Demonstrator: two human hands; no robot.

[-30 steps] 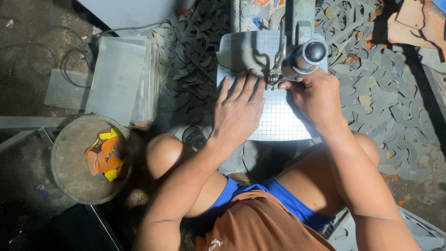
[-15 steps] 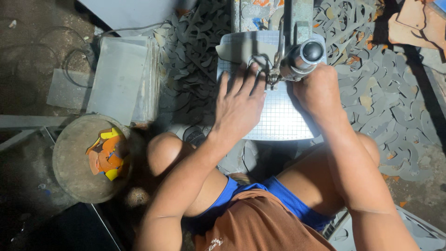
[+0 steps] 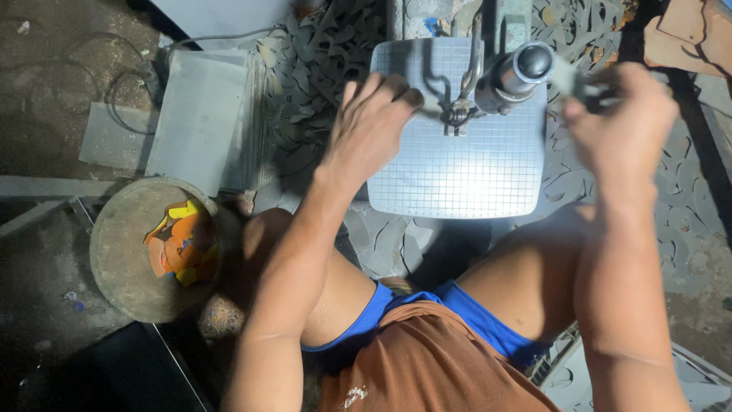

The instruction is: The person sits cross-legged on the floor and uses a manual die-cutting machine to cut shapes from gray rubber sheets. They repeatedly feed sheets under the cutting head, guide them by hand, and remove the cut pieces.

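Note:
I sit on the floor at a small cutting machine. Its gridded metal table (image 3: pixel 457 175) lies in front of my knees, and its arm ends in a round head (image 3: pixel 521 70) over the blade. My left hand (image 3: pixel 374 126) rests flat on the table's left edge, fingers spread, holding nothing. My right hand (image 3: pixel 621 122) is lifted off to the right of the machine head, blurred, with its fingers pinched on a small dark grey cut piece (image 3: pixel 583 85).
A round bowl (image 3: pixel 114 252) with orange and yellow cut shapes stands on the floor at my left. Behind it lies a stack of grey sheets (image 3: pixel 198 122). Grey offcuts (image 3: pixel 313 69) cover the floor around the machine. Brown sheets (image 3: pixel 686 38) lie at the far right.
My right hand has left the blade area and swung out to the right with a small grey piece. My left hand stays on the table, shifted slightly left.

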